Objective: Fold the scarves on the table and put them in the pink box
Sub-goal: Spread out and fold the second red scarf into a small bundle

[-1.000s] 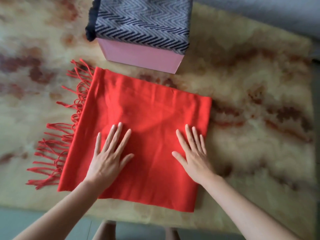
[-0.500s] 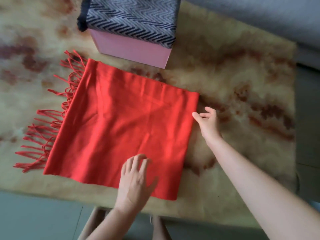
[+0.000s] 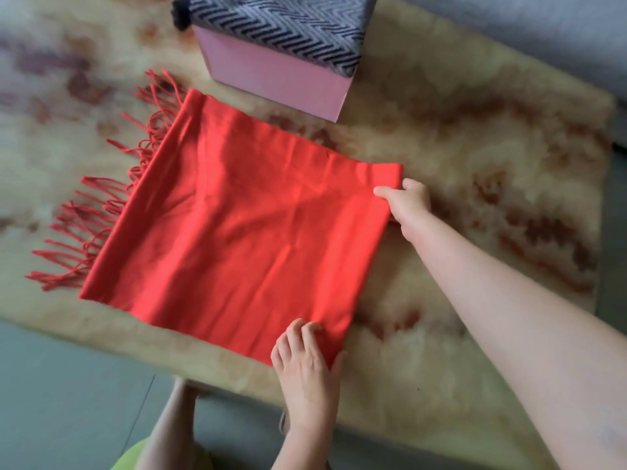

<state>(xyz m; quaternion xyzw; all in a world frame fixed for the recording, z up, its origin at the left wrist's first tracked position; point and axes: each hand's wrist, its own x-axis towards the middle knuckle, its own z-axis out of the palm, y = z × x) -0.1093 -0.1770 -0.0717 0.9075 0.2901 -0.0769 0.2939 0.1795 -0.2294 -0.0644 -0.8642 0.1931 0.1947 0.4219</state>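
A red scarf [image 3: 244, 225] lies folded into a flat square on the table, its fringe trailing off its left edge. My right hand [image 3: 409, 203] pinches the scarf's far right corner, thumb on top of the cloth. My left hand [image 3: 307, 361] grips the near right corner, fingers curled on the fabric and thumb at its edge. The pink box [image 3: 274, 76] stands behind the scarf, with a grey and black zigzag scarf [image 3: 278, 25] folded on top of it and hanging over its rim.
The table wears a fuzzy cream cover with brown blotches [image 3: 475, 157]. Its near edge runs just below my left hand, with grey floor [image 3: 68, 401] beyond. A grey surface [image 3: 526, 35] lies past the far right edge.
Both hands left the flat middle of the scarf and moved to its right side. The right hand closed on the far corner and the left on the near corner.
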